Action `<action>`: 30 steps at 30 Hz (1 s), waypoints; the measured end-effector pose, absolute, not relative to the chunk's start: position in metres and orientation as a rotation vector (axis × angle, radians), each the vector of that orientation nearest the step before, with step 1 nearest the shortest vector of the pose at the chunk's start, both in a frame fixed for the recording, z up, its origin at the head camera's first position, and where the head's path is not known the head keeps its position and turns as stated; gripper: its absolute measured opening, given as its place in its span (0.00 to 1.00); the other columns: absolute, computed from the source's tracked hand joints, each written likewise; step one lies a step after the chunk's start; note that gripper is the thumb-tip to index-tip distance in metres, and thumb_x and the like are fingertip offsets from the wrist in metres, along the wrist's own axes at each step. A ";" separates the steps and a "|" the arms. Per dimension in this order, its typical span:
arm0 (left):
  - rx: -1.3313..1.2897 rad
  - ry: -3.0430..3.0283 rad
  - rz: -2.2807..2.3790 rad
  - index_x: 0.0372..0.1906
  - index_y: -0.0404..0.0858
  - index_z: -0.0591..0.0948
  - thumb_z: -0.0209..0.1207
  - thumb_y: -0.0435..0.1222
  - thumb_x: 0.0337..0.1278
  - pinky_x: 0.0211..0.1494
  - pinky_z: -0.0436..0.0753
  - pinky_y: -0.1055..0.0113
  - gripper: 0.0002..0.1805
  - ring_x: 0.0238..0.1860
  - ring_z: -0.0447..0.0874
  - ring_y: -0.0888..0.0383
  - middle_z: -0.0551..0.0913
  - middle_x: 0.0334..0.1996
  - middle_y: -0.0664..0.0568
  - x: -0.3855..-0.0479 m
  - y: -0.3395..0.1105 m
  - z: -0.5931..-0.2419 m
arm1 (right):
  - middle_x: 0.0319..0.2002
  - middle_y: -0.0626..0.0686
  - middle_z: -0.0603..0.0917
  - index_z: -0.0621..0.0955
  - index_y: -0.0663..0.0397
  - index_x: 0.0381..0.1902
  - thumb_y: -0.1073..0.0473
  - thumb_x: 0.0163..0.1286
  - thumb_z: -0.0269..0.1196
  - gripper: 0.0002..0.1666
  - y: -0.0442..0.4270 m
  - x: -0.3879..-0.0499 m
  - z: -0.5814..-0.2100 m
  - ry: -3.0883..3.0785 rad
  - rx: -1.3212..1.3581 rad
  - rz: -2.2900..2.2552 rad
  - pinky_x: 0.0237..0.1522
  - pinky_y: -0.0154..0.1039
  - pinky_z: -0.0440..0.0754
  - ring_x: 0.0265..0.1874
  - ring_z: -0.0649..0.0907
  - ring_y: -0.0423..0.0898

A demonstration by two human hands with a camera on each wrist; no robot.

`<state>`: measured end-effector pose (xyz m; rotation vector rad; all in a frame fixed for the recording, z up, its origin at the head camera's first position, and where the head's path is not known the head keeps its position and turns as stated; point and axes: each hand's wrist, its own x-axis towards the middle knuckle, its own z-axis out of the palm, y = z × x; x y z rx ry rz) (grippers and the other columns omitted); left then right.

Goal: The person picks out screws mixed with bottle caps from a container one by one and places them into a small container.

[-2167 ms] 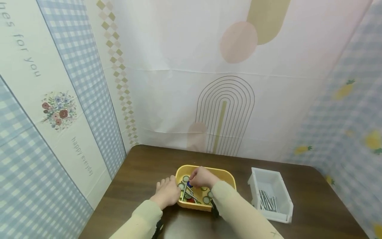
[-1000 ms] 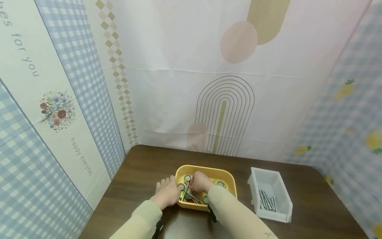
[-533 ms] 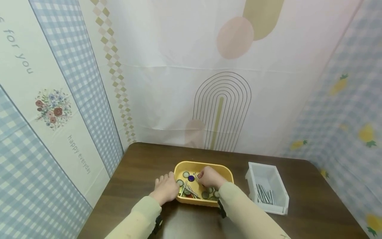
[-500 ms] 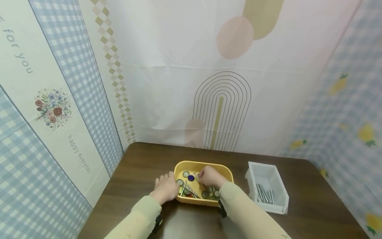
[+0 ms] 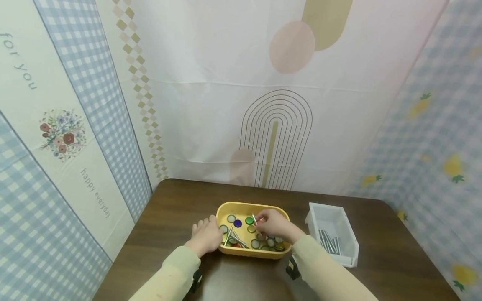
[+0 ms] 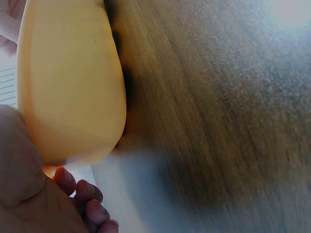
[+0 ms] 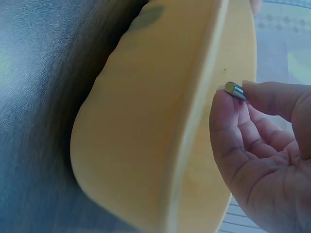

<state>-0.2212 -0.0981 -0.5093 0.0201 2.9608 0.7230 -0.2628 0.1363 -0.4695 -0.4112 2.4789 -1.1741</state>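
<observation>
A yellow plastic tub (image 5: pixel 256 253) stands on the table, holding bottle caps and several silver bolts (image 5: pixel 236 239). My left hand (image 5: pixel 206 236) holds the tub's left end; in the left wrist view its fingers (image 6: pixel 85 190) curl beside the outer wall. Over the tub, my right hand (image 5: pixel 278 225) pinches one bolt (image 5: pixel 255 220) between thumb and fingers. The right wrist view shows the blunt end of that bolt (image 7: pixel 235 90) beyond the fingertips. A blue cap (image 5: pixel 237 223) and a green cap (image 5: pixel 249 220) lie in the tub's far half; other caps gather along the near side.
To the right of the tub is a white bin (image 5: pixel 351 228) with several bolts (image 5: pixel 329 242) lying in its near part. The brown table (image 5: pixel 188 192) ends at a patterned cloth backdrop (image 5: pixel 211 125) behind.
My right hand has lifted a bolt from among the caps and shifted right, bringing green and yellow caps into sight. The left hand stays at the tub's end. The head view has shifted slightly.
</observation>
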 end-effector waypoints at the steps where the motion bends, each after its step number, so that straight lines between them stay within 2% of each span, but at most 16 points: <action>1: 0.023 2.963 0.721 0.44 0.34 0.69 0.51 0.41 0.64 0.45 0.61 0.50 0.13 0.37 0.66 0.47 0.70 0.32 0.46 -0.222 -0.098 -0.509 | 0.30 0.59 0.83 0.80 0.68 0.42 0.68 0.60 0.62 0.12 0.139 -0.263 -0.469 2.479 -0.413 -1.189 0.32 0.50 0.81 0.25 0.83 0.49; 8: 0.026 2.966 0.725 0.43 0.35 0.69 0.50 0.40 0.64 0.45 0.61 0.49 0.12 0.38 0.65 0.46 0.70 0.32 0.46 -0.223 -0.099 -0.510 | 0.31 0.58 0.84 0.80 0.66 0.43 0.66 0.62 0.63 0.12 0.158 -0.267 -0.471 2.522 -0.364 -1.199 0.33 0.47 0.82 0.27 0.83 0.48; 13: 0.030 2.960 0.727 0.43 0.35 0.69 0.50 0.40 0.63 0.45 0.61 0.49 0.12 0.37 0.65 0.47 0.70 0.32 0.46 -0.223 -0.099 -0.510 | 0.32 0.58 0.84 0.80 0.67 0.46 0.64 0.64 0.63 0.14 0.169 -0.268 -0.472 2.530 -0.319 -1.191 0.34 0.48 0.82 0.26 0.84 0.48; 22: 0.029 2.963 0.732 0.43 0.35 0.69 0.50 0.40 0.63 0.45 0.62 0.49 0.12 0.37 0.66 0.47 0.70 0.32 0.46 -0.222 -0.100 -0.512 | 0.37 0.60 0.83 0.78 0.68 0.49 0.65 0.65 0.63 0.16 0.188 -0.265 -0.465 2.505 -0.253 -1.322 0.36 0.46 0.83 0.34 0.84 0.52; 30: 0.033 2.957 0.760 0.43 0.34 0.69 0.50 0.41 0.63 0.45 0.62 0.49 0.13 0.37 0.65 0.47 0.69 0.31 0.47 -0.222 -0.099 -0.513 | 0.37 0.59 0.83 0.78 0.67 0.49 0.65 0.65 0.63 0.16 0.220 -0.264 -0.463 2.536 -0.164 -1.381 0.36 0.45 0.83 0.32 0.84 0.49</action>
